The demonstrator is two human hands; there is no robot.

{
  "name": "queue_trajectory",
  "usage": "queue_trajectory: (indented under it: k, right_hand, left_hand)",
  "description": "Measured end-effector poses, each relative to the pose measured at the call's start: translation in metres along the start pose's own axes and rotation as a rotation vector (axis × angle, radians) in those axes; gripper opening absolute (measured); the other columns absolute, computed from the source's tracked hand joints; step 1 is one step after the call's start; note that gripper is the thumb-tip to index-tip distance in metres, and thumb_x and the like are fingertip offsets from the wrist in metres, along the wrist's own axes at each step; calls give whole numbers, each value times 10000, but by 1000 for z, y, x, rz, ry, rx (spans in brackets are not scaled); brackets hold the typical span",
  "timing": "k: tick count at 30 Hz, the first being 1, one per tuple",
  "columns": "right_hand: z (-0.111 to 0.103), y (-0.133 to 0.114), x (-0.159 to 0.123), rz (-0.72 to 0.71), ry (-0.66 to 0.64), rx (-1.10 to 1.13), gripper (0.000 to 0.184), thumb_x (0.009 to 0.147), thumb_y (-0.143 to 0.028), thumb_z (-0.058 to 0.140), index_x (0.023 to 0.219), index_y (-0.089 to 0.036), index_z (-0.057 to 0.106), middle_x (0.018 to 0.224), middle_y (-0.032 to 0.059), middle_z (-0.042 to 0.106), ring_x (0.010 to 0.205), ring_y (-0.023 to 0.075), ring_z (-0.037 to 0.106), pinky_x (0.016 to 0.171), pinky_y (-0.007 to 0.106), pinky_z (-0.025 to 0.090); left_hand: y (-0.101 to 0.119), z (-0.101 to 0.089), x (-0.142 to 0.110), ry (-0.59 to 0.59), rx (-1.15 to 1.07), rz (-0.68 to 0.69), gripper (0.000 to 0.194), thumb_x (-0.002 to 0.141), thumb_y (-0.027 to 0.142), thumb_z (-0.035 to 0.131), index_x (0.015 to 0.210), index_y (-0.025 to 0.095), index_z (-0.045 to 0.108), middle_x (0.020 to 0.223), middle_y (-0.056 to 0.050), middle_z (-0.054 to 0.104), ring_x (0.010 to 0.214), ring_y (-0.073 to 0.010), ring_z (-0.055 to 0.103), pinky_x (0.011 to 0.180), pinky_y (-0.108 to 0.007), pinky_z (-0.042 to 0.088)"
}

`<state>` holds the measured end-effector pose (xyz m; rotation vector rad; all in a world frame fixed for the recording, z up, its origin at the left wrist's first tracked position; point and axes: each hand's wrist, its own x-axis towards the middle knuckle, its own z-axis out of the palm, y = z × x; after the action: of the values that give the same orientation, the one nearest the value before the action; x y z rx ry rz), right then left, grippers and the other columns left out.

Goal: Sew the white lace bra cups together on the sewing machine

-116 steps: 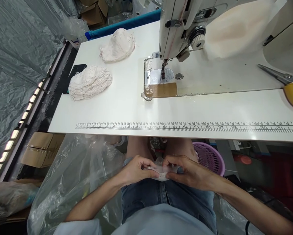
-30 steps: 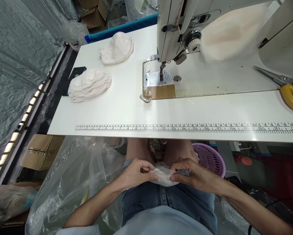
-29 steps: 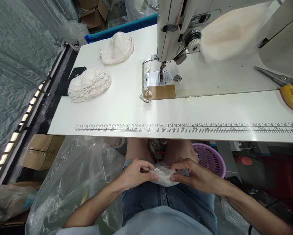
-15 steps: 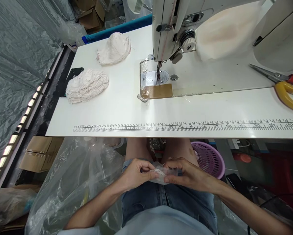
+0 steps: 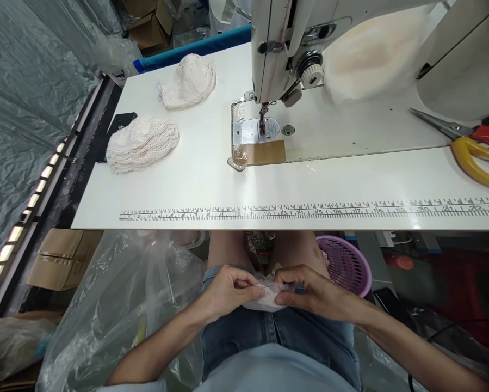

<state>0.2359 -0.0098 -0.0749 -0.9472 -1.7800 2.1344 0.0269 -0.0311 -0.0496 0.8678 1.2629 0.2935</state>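
Observation:
Over my lap, a small piece of thin white fabric with a lacy, dotted edge is stretched between my hands. My left hand pinches its left side between thumb and fingers. On the other side, my right hand grips the fabric, thumb below and fingers above. Part of the piece is hidden behind the fingers. Both hands are below the front edge of the sewing table, apart from it.
A sewing machine stands on the table, its needle over the metal plate. To the left lie a stack of white lacy pieces and a white cloth cup. Yellow-and-red scissors rest at right. A purple basket stands below.
Between my hands the fabric has shifted slightly and bunches more, with a bit rising near my right fingers. Both hands keep their grip. The whole view has moved a little.

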Motion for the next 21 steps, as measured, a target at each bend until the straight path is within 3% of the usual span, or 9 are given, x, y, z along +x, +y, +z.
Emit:
queue_trajectory:
  k: [10,15,21]
  right_hand:
    - [-7,-3,-13,112,-36,106,370,790,-526,567,779,-164,643,732,18,589,699,160,525,641,253,400]
    - [-2,-6,-5,43,-14,59,343,791,-510,579,824,-171,625,728,2,550,680,140,481,609,236,367]
    - [5,-11,4,96,26,198,392,739,-534,620,716,-145,588,604,-29,464,572,106,399,530,223,304]
  left_hand:
    - [1,0,-2,-24,-5,-42,390,627,474,728,732,99,721,639,-52,659,567,-110,523,537,-199,363]
    - [4,5,-2,-24,19,-29,407,620,497,722,685,95,710,568,-28,609,520,-92,473,497,-194,307]
    - [2,5,-4,-31,23,-5,407,644,484,710,696,80,704,558,-20,577,515,-77,423,487,-191,268]
